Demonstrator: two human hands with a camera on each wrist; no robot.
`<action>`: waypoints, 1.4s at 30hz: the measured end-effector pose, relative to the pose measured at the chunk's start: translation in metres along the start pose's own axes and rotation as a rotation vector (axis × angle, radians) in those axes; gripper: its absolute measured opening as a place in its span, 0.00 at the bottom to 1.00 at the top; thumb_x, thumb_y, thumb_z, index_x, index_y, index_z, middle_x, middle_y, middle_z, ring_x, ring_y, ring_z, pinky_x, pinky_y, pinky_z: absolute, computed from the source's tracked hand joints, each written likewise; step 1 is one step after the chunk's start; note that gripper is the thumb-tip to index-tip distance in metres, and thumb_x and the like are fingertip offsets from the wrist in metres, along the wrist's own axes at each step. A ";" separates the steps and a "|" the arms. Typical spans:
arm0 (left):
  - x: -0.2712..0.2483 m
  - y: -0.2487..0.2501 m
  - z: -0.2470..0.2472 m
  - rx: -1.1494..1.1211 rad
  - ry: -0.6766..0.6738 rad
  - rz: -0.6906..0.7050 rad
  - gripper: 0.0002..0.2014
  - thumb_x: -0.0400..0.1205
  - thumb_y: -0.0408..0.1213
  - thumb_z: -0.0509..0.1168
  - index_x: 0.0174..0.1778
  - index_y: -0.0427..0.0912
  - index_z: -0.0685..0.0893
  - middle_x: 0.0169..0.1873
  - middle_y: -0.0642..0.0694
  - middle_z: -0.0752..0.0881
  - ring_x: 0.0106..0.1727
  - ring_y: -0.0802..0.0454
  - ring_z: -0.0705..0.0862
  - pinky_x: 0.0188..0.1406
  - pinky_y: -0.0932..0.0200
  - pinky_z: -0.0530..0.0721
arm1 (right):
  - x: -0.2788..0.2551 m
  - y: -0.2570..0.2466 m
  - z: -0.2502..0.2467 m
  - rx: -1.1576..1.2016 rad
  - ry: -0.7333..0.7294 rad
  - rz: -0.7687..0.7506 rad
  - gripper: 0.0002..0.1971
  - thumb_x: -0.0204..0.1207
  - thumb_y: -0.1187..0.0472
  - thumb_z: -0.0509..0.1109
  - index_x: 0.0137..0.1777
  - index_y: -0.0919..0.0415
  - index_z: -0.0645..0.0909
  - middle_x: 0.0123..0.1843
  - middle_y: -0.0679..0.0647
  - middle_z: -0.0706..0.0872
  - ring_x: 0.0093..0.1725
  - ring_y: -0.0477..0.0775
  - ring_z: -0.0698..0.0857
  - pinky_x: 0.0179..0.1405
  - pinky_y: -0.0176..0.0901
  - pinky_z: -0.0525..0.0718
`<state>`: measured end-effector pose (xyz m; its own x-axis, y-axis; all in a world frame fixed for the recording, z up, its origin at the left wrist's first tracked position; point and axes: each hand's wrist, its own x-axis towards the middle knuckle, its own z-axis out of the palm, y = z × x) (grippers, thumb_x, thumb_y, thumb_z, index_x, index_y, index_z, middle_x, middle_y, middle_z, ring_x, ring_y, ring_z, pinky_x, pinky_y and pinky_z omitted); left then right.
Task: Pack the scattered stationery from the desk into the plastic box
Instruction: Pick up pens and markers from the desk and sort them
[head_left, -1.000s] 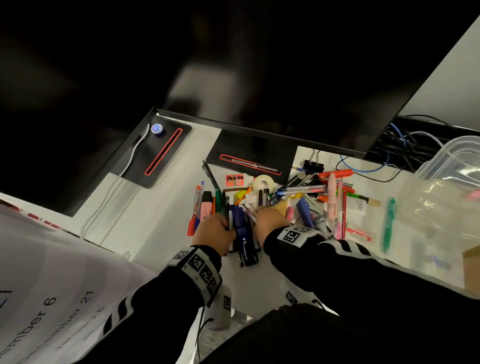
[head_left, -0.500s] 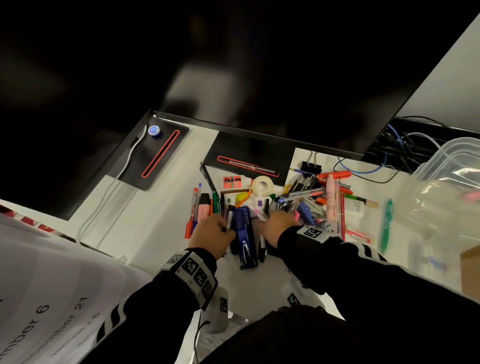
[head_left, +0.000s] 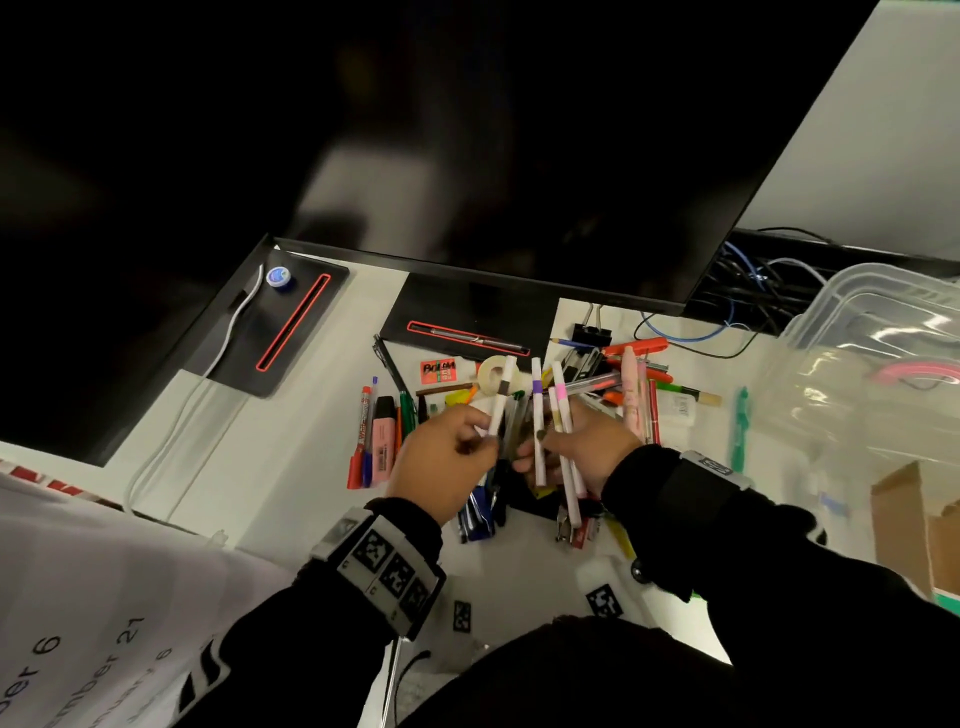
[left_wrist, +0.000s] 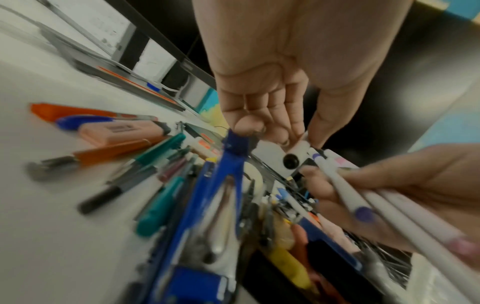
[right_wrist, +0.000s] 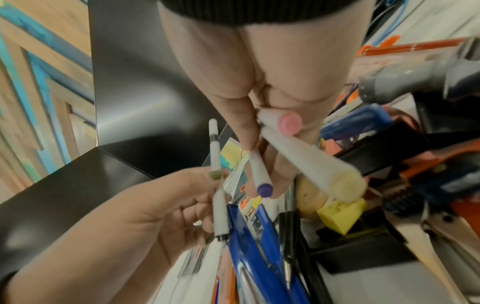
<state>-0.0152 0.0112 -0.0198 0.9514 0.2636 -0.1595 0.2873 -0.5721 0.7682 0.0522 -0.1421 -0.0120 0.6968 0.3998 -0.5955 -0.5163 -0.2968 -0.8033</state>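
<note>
Mostly it's blur: both wrist views smear the pile, so many pens can't be told apart. Left hand (head_left: 447, 457) pinches one slim white marker w/ a black band (head_left: 500, 397), long axis running away from the person, far end over the roll of white tape (head_left: 492, 375). Right hand (head_left: 587, 452) grips a fan of white markers w/ purple, pink & tan caps (head_left: 556, 415), also pointing away. Both held just above the heap of scattered pens & highlighters (head_left: 384, 426) on the white bench (head_left: 322, 415); a blue stapler (left_wrist: 221, 185) lies under the hands. Clear plastic box (head_left: 872, 374) sits well apart at right, cut off by the frame edge. Dark monitor (head_left: 467, 130) looms behind, cables at right.
</note>
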 end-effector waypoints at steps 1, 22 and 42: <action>0.000 0.005 0.004 -0.008 -0.029 0.022 0.05 0.78 0.38 0.67 0.48 0.52 0.81 0.32 0.57 0.80 0.36 0.64 0.80 0.43 0.69 0.78 | -0.001 0.001 -0.001 -0.024 0.029 -0.019 0.12 0.81 0.74 0.58 0.60 0.61 0.75 0.43 0.63 0.88 0.39 0.57 0.90 0.47 0.56 0.88; 0.001 0.075 0.050 -0.081 -0.230 0.314 0.15 0.74 0.46 0.73 0.55 0.53 0.81 0.39 0.55 0.80 0.37 0.58 0.80 0.44 0.60 0.83 | -0.049 -0.006 -0.062 0.301 0.251 -0.058 0.07 0.81 0.72 0.61 0.50 0.69 0.81 0.42 0.64 0.85 0.39 0.58 0.84 0.43 0.51 0.85; -0.041 0.177 0.155 0.011 -0.382 0.668 0.28 0.65 0.51 0.78 0.60 0.61 0.78 0.53 0.62 0.72 0.45 0.62 0.75 0.47 0.73 0.76 | -0.155 0.018 -0.207 0.422 0.373 -0.097 0.07 0.81 0.71 0.62 0.56 0.69 0.78 0.48 0.68 0.85 0.52 0.68 0.85 0.55 0.61 0.84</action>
<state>0.0138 -0.2216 0.0267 0.8951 -0.4261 0.1315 -0.3626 -0.5237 0.7709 0.0377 -0.3888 0.0662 0.8399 0.0525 -0.5402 -0.5422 0.1284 -0.8304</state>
